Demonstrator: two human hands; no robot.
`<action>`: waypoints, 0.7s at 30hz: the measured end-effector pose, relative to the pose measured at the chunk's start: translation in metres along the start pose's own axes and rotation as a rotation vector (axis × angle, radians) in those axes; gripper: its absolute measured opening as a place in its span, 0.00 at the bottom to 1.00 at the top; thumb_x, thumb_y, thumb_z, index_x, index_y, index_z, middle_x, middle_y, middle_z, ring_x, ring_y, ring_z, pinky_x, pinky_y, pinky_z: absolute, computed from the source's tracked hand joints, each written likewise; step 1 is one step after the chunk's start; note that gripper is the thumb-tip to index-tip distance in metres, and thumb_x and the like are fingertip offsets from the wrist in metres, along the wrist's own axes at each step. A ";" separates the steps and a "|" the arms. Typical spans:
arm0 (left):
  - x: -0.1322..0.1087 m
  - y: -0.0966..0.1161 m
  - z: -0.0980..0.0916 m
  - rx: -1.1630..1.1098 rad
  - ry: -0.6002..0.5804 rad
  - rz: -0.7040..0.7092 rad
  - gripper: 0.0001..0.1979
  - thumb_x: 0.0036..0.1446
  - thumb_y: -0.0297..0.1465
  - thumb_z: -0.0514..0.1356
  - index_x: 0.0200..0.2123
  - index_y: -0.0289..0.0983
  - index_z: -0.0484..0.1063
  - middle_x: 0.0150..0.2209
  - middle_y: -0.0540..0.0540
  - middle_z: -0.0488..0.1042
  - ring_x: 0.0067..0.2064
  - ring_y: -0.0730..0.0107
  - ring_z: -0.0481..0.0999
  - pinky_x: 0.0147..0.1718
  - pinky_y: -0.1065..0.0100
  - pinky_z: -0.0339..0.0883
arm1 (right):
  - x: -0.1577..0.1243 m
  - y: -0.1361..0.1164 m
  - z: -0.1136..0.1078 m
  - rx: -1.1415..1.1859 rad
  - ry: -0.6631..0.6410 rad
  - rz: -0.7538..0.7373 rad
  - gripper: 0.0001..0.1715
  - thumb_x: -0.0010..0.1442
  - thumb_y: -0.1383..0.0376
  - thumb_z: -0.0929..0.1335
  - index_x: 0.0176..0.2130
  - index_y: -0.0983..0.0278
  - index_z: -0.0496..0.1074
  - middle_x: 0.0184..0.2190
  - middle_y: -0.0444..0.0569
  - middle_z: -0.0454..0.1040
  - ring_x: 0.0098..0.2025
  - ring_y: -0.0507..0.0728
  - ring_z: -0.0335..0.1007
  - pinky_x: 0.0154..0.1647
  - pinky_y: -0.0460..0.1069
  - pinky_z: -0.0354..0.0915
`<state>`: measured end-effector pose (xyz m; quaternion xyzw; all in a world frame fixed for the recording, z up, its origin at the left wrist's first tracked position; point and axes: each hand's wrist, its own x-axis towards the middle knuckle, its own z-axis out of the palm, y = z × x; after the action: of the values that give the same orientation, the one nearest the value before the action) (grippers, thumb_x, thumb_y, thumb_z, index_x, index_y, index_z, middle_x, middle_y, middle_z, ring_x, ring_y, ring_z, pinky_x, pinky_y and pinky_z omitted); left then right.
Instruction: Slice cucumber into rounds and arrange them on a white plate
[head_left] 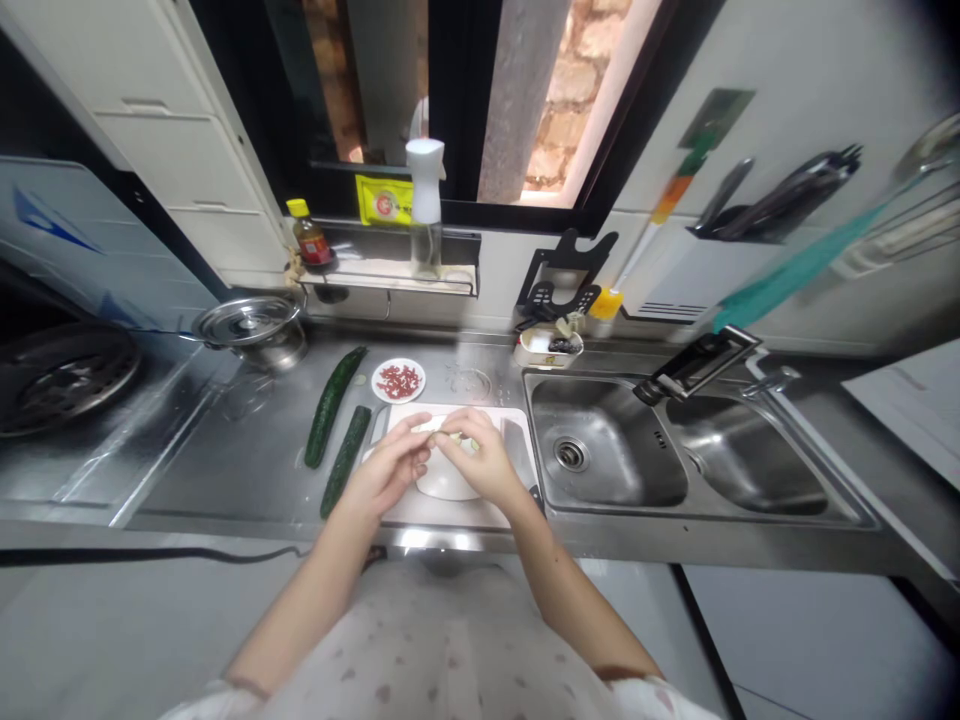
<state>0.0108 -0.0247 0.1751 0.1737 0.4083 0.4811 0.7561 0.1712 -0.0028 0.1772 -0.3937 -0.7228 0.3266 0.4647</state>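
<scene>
Closest to the camera is my pale patterned top [435,670], below the desk's front edge. Beyond it, over a white dish [450,486], my hands meet. The thumb and forefinger of my right hand [480,458] pinch a small greenish piece [448,434], too small to name. My left hand [390,465] brings its fingertips against the same spot, its other fingers loosely spread; whether it grips too, I cannot tell.

Taking the dish as the clock's centre, pale green bits show inside it, partly behind my right fingers. At 11 o'clock, a small white plate [415,394] carries chopped red pieces. At 10 o'clock, farther off, stands a lidded steel pot [251,325], its inside hidden. An oval tub [541,358] at 1 o'clock holds small items I can't make out.

The dish rests on a pale cutting board [442,513]; what looks like a knife [516,450] lies along its 3 o'clock side. One cucumber [346,463] lies just beside the board at 9, another [334,405] at 10. Bare steel desk [225,460] shows beyond them at 9. At 3, the sink's rim [532,440] sits close to the board. At 6, only a narrow strip separates the board from the desk's front edge.
</scene>
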 end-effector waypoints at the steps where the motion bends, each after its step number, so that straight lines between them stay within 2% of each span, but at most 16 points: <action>1: -0.001 0.001 0.000 0.010 -0.006 0.004 0.23 0.46 0.30 0.68 0.48 0.40 0.68 0.29 0.54 0.70 0.26 0.81 0.69 0.27 0.78 0.62 | 0.000 -0.001 -0.001 -0.019 -0.007 -0.007 0.05 0.59 0.61 0.69 0.32 0.59 0.75 0.34 0.46 0.73 0.41 0.55 0.68 0.47 0.53 0.61; 13: -0.012 0.010 0.003 0.202 -0.023 0.067 0.28 0.42 0.32 0.70 0.48 0.42 0.69 0.31 0.51 0.72 0.31 0.76 0.70 0.28 0.75 0.60 | -0.003 -0.012 -0.012 -0.108 -0.114 -0.059 0.07 0.61 0.60 0.68 0.35 0.57 0.77 0.35 0.46 0.73 0.42 0.57 0.68 0.50 0.54 0.61; 21: -0.014 0.009 0.007 0.222 -0.011 0.129 0.30 0.38 0.30 0.71 0.48 0.39 0.69 0.25 0.55 0.68 0.25 0.80 0.66 0.26 0.76 0.57 | -0.009 -0.007 -0.008 -0.051 -0.077 -0.047 0.06 0.59 0.61 0.68 0.32 0.59 0.75 0.35 0.47 0.74 0.42 0.56 0.69 0.48 0.54 0.62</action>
<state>0.0078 -0.0319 0.1914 0.2849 0.4427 0.4797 0.7020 0.1792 -0.0134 0.1820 -0.3753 -0.7575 0.3117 0.4338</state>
